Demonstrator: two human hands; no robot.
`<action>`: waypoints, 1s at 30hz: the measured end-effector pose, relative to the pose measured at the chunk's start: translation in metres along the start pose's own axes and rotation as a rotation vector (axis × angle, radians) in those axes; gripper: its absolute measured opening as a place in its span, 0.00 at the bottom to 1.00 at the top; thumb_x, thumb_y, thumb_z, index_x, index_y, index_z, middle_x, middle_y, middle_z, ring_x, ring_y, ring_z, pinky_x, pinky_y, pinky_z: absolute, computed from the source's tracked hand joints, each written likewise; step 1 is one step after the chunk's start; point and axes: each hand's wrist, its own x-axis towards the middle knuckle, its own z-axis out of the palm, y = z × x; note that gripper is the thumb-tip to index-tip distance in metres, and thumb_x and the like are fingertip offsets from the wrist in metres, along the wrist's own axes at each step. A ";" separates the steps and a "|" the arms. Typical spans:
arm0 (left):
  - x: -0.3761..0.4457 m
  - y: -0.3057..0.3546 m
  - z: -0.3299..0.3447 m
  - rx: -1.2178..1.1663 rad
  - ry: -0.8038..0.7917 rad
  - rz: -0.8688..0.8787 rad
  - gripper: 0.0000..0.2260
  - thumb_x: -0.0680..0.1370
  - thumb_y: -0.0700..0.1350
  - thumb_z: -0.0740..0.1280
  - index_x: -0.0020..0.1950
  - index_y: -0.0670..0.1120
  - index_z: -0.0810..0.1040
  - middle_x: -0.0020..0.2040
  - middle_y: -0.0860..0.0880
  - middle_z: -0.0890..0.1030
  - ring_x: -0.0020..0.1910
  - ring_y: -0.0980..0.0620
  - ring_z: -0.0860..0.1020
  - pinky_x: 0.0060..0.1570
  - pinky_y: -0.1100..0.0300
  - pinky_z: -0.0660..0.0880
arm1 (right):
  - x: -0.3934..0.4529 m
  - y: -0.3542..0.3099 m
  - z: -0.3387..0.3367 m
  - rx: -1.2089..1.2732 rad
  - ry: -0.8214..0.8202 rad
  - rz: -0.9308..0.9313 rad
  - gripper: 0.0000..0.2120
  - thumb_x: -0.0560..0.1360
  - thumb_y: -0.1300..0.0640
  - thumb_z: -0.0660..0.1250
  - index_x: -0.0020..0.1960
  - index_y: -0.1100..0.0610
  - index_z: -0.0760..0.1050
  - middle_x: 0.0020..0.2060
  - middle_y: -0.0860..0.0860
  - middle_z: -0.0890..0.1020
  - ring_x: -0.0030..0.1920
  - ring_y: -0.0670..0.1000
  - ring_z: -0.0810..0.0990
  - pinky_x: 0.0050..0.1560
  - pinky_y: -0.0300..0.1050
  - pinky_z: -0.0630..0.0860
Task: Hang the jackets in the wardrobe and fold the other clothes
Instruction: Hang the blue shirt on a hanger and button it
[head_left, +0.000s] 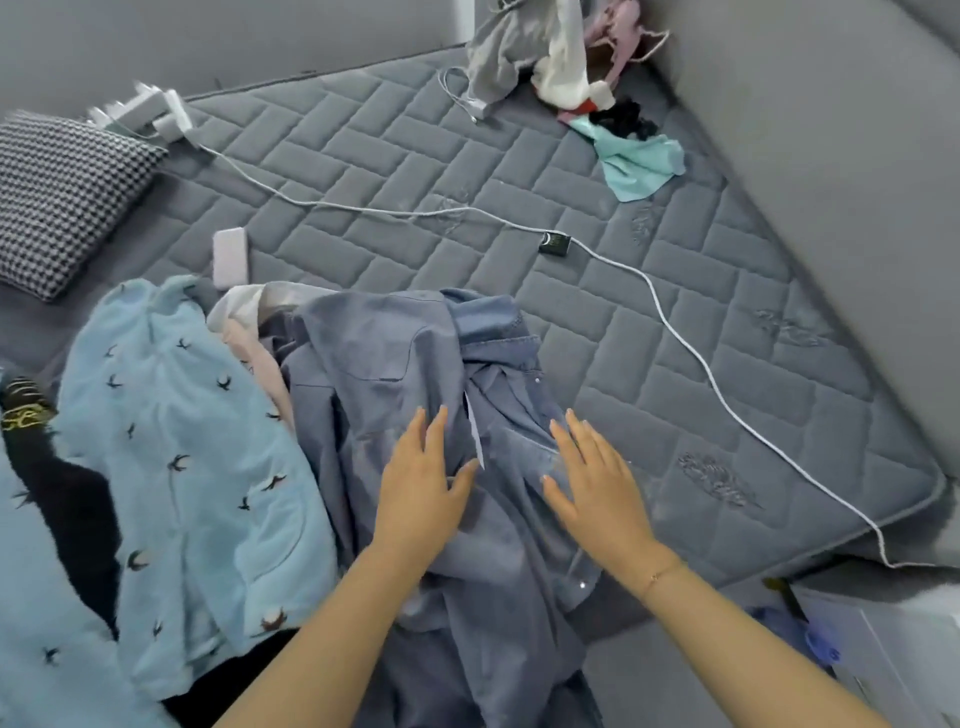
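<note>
Both the left hand (423, 483) and the right hand (597, 480) lie flat, fingers spread, on the crumpled denim shirt (395, 374) at the bed's (649, 322) near edge; soft, floppy cloth, best pinched at the shoulders.

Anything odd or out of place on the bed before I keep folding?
Yes: a white cable trails across the mattress through the folding space, with a small black device on it. The mattress fabric looks scuffed in patches near the right edge.

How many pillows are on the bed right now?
1. The checked pillow lies at the far left edge of the mattress, beyond the light blue garment. Others may lie outside the frame.
</note>
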 end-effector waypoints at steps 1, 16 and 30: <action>0.023 0.005 0.014 -0.029 -0.015 -0.047 0.31 0.81 0.56 0.61 0.80 0.51 0.50 0.81 0.48 0.48 0.78 0.49 0.52 0.74 0.51 0.59 | 0.020 0.017 0.009 0.019 -0.046 0.012 0.29 0.82 0.46 0.55 0.79 0.53 0.51 0.79 0.51 0.50 0.78 0.51 0.53 0.76 0.47 0.54; 0.161 -0.069 0.105 -0.145 0.286 -0.386 0.05 0.80 0.37 0.64 0.51 0.43 0.79 0.47 0.48 0.77 0.46 0.47 0.75 0.42 0.61 0.66 | 0.204 0.083 0.144 1.059 -0.149 0.631 0.13 0.77 0.54 0.68 0.57 0.62 0.73 0.51 0.56 0.80 0.49 0.53 0.77 0.51 0.46 0.73; 0.112 -0.033 0.034 -0.459 0.266 -0.377 0.22 0.77 0.42 0.70 0.70 0.49 0.69 0.61 0.53 0.75 0.60 0.55 0.73 0.60 0.58 0.70 | 0.129 0.065 0.000 1.578 -0.062 0.482 0.17 0.78 0.51 0.65 0.52 0.65 0.81 0.51 0.68 0.81 0.48 0.58 0.81 0.56 0.56 0.75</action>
